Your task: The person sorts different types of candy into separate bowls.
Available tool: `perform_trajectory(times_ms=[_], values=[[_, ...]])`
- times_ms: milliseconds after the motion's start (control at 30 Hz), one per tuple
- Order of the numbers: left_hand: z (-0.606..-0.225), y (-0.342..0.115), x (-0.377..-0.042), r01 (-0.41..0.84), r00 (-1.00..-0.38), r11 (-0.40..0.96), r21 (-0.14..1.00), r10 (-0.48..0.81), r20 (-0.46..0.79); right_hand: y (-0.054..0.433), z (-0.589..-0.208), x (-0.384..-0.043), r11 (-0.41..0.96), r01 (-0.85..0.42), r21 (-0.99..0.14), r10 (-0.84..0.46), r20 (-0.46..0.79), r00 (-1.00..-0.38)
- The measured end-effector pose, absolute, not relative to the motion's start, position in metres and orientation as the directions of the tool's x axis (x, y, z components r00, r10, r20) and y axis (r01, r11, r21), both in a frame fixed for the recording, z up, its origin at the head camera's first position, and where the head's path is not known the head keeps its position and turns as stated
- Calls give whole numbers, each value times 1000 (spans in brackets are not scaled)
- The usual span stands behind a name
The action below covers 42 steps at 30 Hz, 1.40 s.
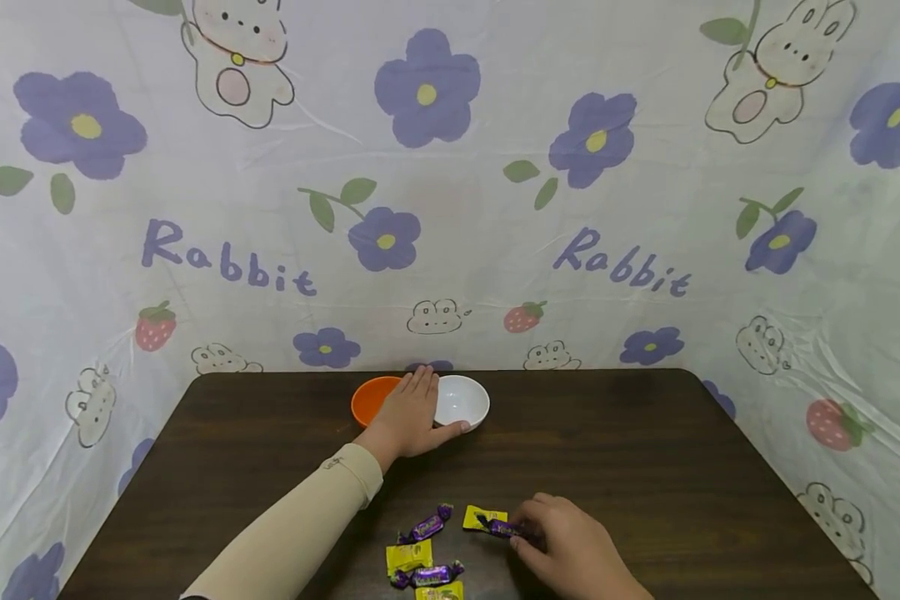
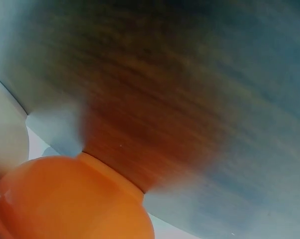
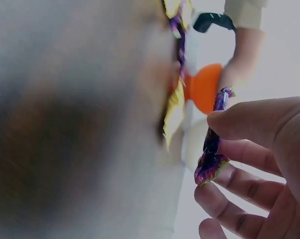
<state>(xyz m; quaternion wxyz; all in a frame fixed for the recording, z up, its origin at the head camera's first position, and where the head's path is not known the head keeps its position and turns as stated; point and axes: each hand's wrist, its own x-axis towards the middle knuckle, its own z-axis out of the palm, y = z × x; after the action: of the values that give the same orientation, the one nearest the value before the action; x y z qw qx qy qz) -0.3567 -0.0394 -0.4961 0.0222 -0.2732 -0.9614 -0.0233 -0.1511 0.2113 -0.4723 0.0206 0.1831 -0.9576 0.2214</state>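
Observation:
Near the table's back edge, my left hand (image 1: 407, 414) lies between the orange bowl (image 1: 372, 398) and the white bowl (image 1: 461, 402). Its fingers are straight, and its thumb stretches along the front of the white bowl. The orange bowl (image 2: 75, 199) fills the lower left of the left wrist view; that hand is hardly visible there. At the front, my right hand (image 1: 570, 542) pinches a purple wrapped candy (image 3: 213, 139) between thumb and fingers. In the head view that candy overlaps a yellow wrapped candy (image 1: 484, 516) on the table.
Left of the right hand lie two more purple candies, one farther back (image 1: 427, 527) and one nearer (image 1: 429, 576). Beside them are a yellow candy (image 1: 409, 557) and another at the bottom edge (image 1: 440, 592). A patterned cloth (image 1: 495, 250) hangs behind the dark table (image 1: 607, 450).

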Motion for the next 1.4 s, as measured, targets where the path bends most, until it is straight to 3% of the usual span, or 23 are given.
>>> perform_trajectory(times_ms=[500,1200,1400], values=[[-495,-40,-353,527,-849,850,24,525,65,214,-455,-186,869,-241,-432,-158,219,-963],[-498,-40,-357,531,-847,847,27,529,55,201,-455,-255,882,-267,-389,-126,351,-928],[-497,-40,-356,534,-845,845,33,532,56,196,-454,-275,885,-252,-391,-118,335,-935]])
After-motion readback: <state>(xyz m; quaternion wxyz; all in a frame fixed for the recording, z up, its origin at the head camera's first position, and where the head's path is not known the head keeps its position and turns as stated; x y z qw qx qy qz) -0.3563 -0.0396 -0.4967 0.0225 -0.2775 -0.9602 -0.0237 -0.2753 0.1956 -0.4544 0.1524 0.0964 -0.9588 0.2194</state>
